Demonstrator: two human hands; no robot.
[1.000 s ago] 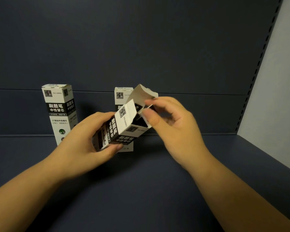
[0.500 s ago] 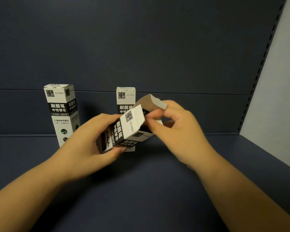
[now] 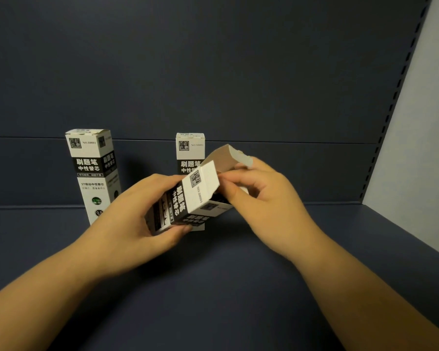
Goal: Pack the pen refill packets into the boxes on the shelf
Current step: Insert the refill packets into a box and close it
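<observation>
I see the left hand (image 3: 127, 219) gripping the tilted box (image 3: 188, 198), right hand (image 3: 261, 198) at three o'clock pinching its open flap (image 3: 228, 158).

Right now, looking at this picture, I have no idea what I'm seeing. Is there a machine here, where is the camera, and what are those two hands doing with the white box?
There is no machine here: a person works with bare hands. The one picture comes from a wide-angle camera worn on the person's head, looking forward and down.

The left hand grips a black-and-white pen refill box, held tilted above the dark blue shelf. The right hand pinches at the box's open end, beside the raised top flap. What is inside cannot be seen.

Two more boxes of the same kind stand upright at the back: a left box, and a middle box partly hidden behind the held one. A pale side wall closes the shelf on the right.
</observation>
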